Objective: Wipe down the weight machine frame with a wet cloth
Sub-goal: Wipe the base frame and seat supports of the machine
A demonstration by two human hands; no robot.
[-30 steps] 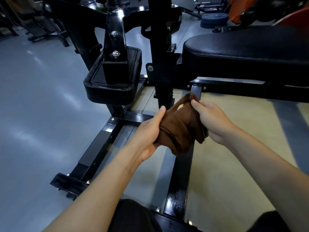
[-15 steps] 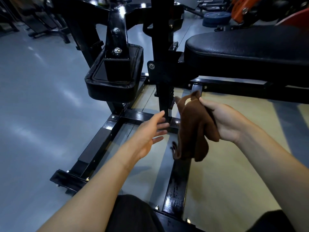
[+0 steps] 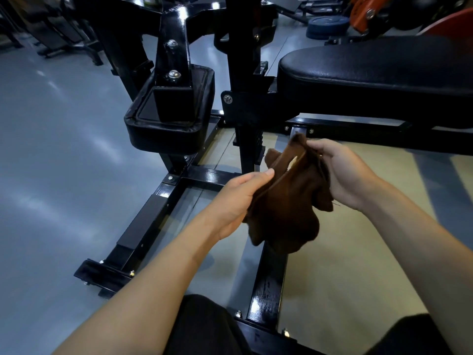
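Note:
A brown cloth (image 3: 286, 206) hangs bunched in the air between both hands, above the black floor rail (image 3: 266, 288) of the weight machine frame. My left hand (image 3: 238, 201) grips the cloth's left edge, thumb on top. My right hand (image 3: 343, 172) pinches its upper right edge. The frame's black upright post (image 3: 245, 80) rises just behind the cloth, and a cross rail (image 3: 204, 175) joins a second floor rail (image 3: 143, 226) on the left. The cloth touches no part of the frame.
A black square pad (image 3: 169, 129) on a bolted arm stands left of the post. A long black padded bench (image 3: 378, 70) runs across the right. Grey floor lies to the left, tan floor to the right. Weight plates (image 3: 325, 24) and other machines stand far behind.
Half a second ago my left hand was open and off the cloth, which hung from my right hand alone. My left hand has since moved right and taken the cloth's left edge.

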